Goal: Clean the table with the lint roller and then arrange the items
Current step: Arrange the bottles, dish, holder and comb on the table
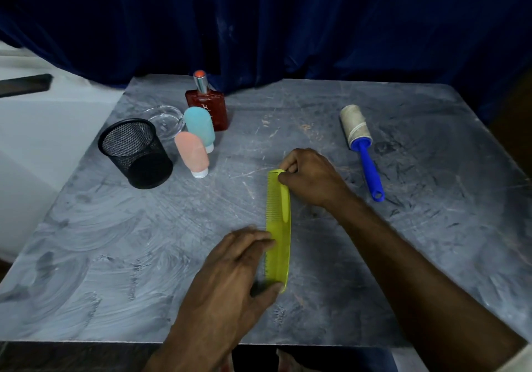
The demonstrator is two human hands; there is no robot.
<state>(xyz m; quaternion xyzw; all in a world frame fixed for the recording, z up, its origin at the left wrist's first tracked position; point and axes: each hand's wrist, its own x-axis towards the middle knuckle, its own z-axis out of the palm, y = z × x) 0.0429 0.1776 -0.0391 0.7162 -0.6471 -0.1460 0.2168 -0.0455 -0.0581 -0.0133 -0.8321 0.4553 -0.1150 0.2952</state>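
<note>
A long yellow-green comb lies lengthwise in the middle of the grey marbled table. My right hand pinches its far end between thumb and fingers. My left hand grips its near end, fingers against the teeth side and thumb under the tip. The lint roller, with a dirty white roll and a blue handle, lies flat on the table to the right of my right hand, apart from both hands.
At the back left stand a black mesh cup, a pink tube, a blue tube, a red perfume bottle and a clear glass dish. A dark blue curtain hangs behind the table.
</note>
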